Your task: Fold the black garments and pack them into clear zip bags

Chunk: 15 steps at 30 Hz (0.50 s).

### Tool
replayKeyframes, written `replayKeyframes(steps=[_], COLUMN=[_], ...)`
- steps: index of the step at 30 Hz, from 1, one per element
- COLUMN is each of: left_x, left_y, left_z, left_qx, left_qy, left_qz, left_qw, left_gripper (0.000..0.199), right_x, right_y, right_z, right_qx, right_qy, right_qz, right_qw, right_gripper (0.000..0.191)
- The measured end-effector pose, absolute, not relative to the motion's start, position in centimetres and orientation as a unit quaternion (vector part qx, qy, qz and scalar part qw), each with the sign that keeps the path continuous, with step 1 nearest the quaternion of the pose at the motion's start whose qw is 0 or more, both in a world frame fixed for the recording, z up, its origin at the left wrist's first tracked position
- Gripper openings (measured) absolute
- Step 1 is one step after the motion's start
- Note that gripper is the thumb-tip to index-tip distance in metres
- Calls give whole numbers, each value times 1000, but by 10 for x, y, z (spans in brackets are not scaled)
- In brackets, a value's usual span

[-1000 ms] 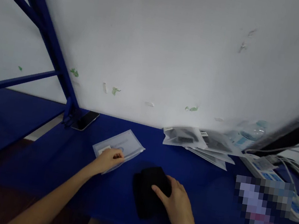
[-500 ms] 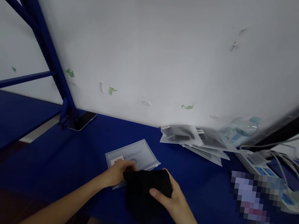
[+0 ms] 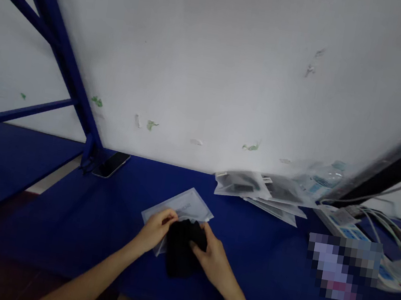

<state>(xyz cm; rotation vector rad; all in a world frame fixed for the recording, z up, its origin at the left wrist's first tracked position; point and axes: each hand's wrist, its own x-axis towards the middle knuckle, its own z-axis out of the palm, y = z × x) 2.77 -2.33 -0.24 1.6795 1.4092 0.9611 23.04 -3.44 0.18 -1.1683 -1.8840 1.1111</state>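
Observation:
A black piece of folded cloth (image 3: 182, 253) is in my right hand (image 3: 209, 253), fingers behind it and thumb on its near face. Its upper edge lies over the opening side of a frosted plastic zip bag (image 3: 186, 202), flat on the blue table. My left hand (image 3: 158, 227) is closed in a pinch at the bag's edge, beside the cloth's upper left corner. The fingertips are partly hidden there. Whether any of the cloth is inside the bag, I cannot tell.
Several filled frosted bags (image 3: 243, 183) lie against the wall, with a plastic bottle (image 3: 327, 179) behind them. A phone (image 3: 112, 164) is at the back left. On the right are a power strip (image 3: 350, 229), cables (image 3: 397, 227) and a blurred-out device (image 3: 333, 272).
My right hand has moved left with the cloth, bringing it up against the bag's opening. The left hand has shifted slightly left and its fingers have closed at the bag's edge.

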Motion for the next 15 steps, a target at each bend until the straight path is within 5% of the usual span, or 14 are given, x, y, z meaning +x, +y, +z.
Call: replayKeyframes(steps=[8,13,15], left_x=[38,42,42], left_y=[-50,-54,-54], left_z=[6,-2,0], left_qx=[767,788,773], left_qy=[506,527,564], left_qz=[385,307,272], left_qw=[90,84,101], left_gripper=[17,5,5], right_x=[198,210,216], right_y=[-43,-27,-22], right_z=[21,11,3], right_qx=[-591,-553,-530], right_qy=[-767,-661,-549], right_qz=[208,406,529], right_qw=[141,306,371], right_gripper=[44,17,23])
